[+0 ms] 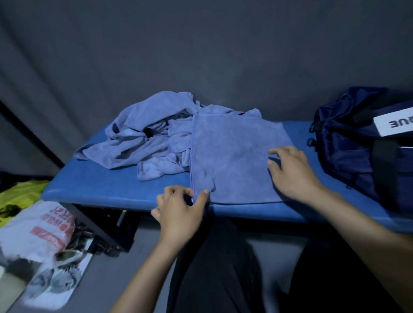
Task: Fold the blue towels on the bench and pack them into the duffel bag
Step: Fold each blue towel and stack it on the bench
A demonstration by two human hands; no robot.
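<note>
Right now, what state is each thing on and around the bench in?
flat towel: spread smooth on the bench, folded edge at left.
towel pile: crumpled, unfolded, behind and left of the flat towel.
duffel bag: on the bench's right end; whether it is open cannot be told.
left hand: pinches the flat towel's near left corner.
right hand: fingers resting on the flat towel's right edge.
plastic bags: lying crumpled on the floor.

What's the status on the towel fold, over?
Left hand pinches flat towel near corner; right hand rests on it. Crumpled towels wait behind. Duffel bag at right, nothing blocking.
</note>
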